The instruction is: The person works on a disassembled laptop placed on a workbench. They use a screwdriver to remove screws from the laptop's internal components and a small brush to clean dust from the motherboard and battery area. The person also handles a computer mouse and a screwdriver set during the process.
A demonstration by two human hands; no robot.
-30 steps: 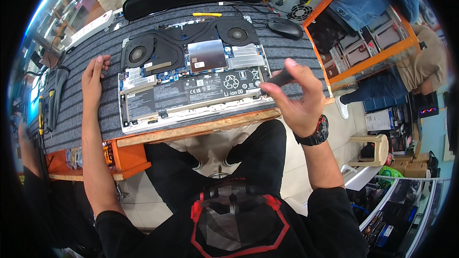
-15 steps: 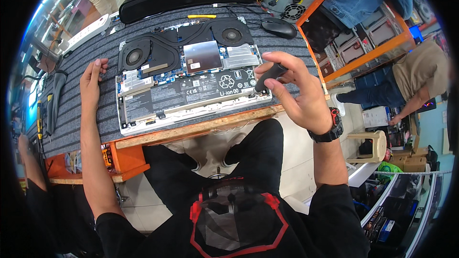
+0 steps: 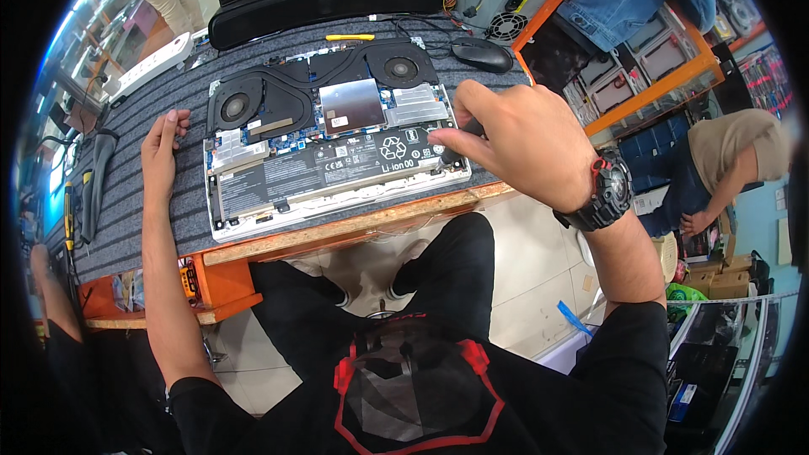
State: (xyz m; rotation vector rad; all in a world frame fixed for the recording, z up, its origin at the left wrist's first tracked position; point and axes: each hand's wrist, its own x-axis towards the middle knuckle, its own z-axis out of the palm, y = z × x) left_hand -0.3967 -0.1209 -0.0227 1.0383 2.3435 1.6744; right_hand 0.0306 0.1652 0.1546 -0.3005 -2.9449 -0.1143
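Opened laptop [image 3: 316,166], upper centre. Right hand [image 3: 522,135] grips screwdriver [image 3: 452,157], tip perhaps at laptop's lower-right corner; left hand [image 3: 162,139] empty, relaxed. Likely stiff, circuit board [image 3: 297,142] fragile: hold by chassis rim [image 3: 337,205].

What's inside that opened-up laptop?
The laptop shows a left cooling fan, right cooling fan, black battery, square silver plate and bits of blue circuit board. Whatever's under the battery and plate is covered; the right hand hides part of the right edge.
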